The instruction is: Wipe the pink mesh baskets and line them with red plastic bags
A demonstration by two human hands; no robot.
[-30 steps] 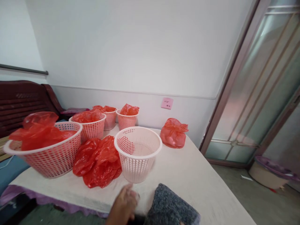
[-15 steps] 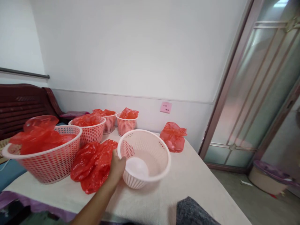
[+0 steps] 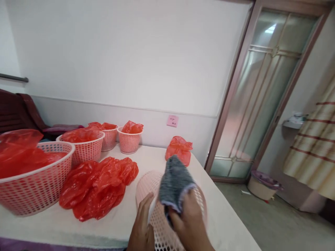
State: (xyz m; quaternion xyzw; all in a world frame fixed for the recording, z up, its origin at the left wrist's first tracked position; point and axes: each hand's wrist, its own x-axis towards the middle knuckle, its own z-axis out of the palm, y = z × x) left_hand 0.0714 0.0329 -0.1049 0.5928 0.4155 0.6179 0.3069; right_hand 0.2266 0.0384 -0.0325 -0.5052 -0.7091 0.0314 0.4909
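My left hand (image 3: 142,225) holds a pale pink perforated plastic basket (image 3: 163,223), its fingers along a white edge of it. The basket is tilted low over the near part of the table, and its middle is hidden by my right hand and the cloth. My right hand (image 3: 192,218) is closed on a grey cloth (image 3: 175,184) with a pale purple edge, held over the basket and a little blurred. Crumpled red plastic bags (image 3: 101,188) lie on the table to the left of my left hand.
Pink baskets with red bags in them, a large one (image 3: 34,193) and a small one (image 3: 130,141) among several, stand left and behind. A red bag (image 3: 179,150) sits at the back of the white-covered table (image 3: 222,212). A glass door (image 3: 251,104) and a bin (image 3: 261,186) are right.
The basket has come nearer and been turned over from its open-top tilt. My right hand has come into view, bringing the grey cloth from the lower edge up over the basket. The view has swung right.
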